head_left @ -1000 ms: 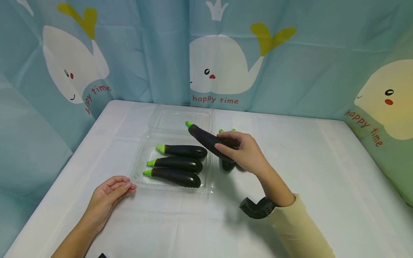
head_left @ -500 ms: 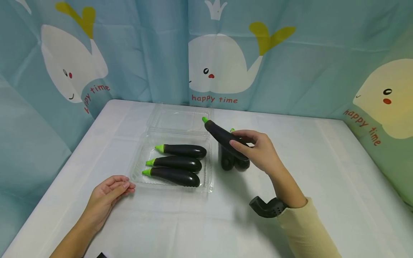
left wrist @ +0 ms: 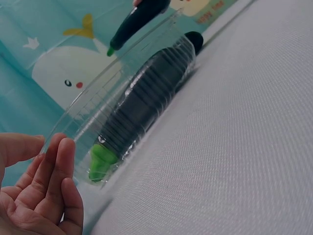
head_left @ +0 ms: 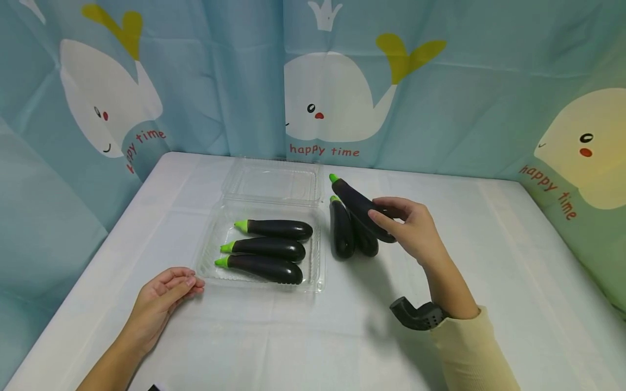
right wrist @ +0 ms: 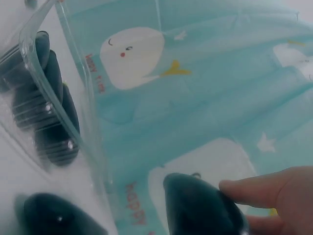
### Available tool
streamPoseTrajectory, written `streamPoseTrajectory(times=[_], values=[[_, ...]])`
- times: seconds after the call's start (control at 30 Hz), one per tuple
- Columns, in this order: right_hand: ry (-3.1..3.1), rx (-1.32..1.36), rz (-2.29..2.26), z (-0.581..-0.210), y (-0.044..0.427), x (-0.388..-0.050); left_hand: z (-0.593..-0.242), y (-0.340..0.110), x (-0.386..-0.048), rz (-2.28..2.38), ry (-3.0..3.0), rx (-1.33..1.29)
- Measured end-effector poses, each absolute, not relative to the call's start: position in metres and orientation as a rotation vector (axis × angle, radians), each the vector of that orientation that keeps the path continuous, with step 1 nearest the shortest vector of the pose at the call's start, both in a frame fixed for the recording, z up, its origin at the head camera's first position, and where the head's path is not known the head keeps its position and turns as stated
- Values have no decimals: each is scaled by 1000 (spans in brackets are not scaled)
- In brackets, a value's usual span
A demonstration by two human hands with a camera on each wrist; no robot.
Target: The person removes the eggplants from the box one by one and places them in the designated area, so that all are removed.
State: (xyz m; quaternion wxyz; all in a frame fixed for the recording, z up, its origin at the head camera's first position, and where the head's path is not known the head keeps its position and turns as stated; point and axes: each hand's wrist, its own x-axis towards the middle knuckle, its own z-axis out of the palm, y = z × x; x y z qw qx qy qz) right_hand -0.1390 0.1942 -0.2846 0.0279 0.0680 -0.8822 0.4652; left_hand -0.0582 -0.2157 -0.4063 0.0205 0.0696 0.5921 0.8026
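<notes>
My right hand holds a dark eggplant with a green stem, raised and tilted above two more eggplants on the table. One of these, the left eggplant, shows almost whole; the right eggplant is partly covered by the held one. A clear plastic clamshell container lies with its lid folded back, and three eggplants lie side by side in it. At the container's near left corner, my left hand pinches the rim between thumb and fingers. In the right wrist view the held eggplant sits beside the fingers.
The clear lid lies flat behind the container's base. A white cloth covers the table, and a blue curtain with whales hangs along its back and sides. A black wrist device sits on my right wrist.
My right hand has moved right with its eggplant, away from over the container's right edge, uncovering the left one of the two table eggplants. My left hand stays at the container's corner.
</notes>
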Motion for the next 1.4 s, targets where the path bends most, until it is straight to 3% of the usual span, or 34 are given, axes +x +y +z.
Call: streamPoseTrajectory(times=[1.4], values=[[-2764,-162,1345,-317,220,-154,-406,-216,-58,2490,1811,215]])
